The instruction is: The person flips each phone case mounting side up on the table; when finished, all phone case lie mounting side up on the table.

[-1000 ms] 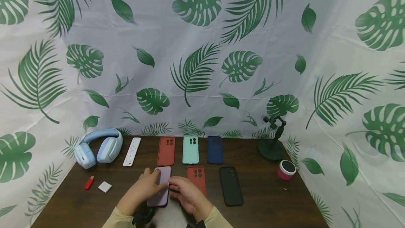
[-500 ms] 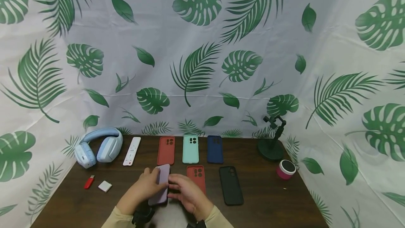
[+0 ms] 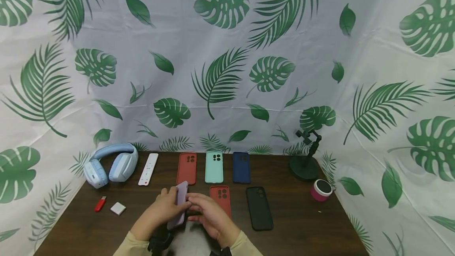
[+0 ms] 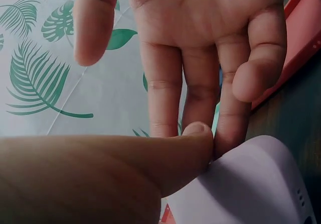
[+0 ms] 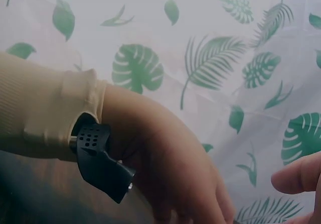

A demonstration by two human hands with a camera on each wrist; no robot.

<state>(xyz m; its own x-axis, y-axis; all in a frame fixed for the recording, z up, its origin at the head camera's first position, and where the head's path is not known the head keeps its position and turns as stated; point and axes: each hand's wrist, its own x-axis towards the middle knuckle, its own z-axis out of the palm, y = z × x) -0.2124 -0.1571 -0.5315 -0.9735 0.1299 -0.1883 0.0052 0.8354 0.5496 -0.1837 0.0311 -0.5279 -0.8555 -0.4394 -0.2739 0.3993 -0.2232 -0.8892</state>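
My left hand (image 3: 161, 210) grips a lavender phone case (image 3: 181, 193) by its sides, holding it tilted in front of me. What is inside the case is hidden. In the left wrist view the left thumb (image 4: 175, 156) lies along the edge of the case, whose rounded corner and small round holes show. My right hand (image 3: 212, 214) is beside the case on its right, fingers mostly straight, fingertips right at its edge. That palm faces the left wrist camera. Just right of the hands lies a red phone case (image 3: 221, 200), partly covered by the right hand.
Behind stand a row of phone cases: red (image 3: 186, 169), mint (image 3: 214, 171), blue (image 3: 241, 171). A black case (image 3: 260, 210) lies right. Left are headphones (image 3: 122, 167), a remote (image 3: 148, 169), a red USB stick (image 3: 100, 204), a white square (image 3: 118, 208). Far right: stand (image 3: 304, 168), pink-white jar (image 3: 321, 191).
The lavender case has tilted further onto its side and its far end has risen slightly, so it looks narrower. The right hand has shifted slightly left with it.
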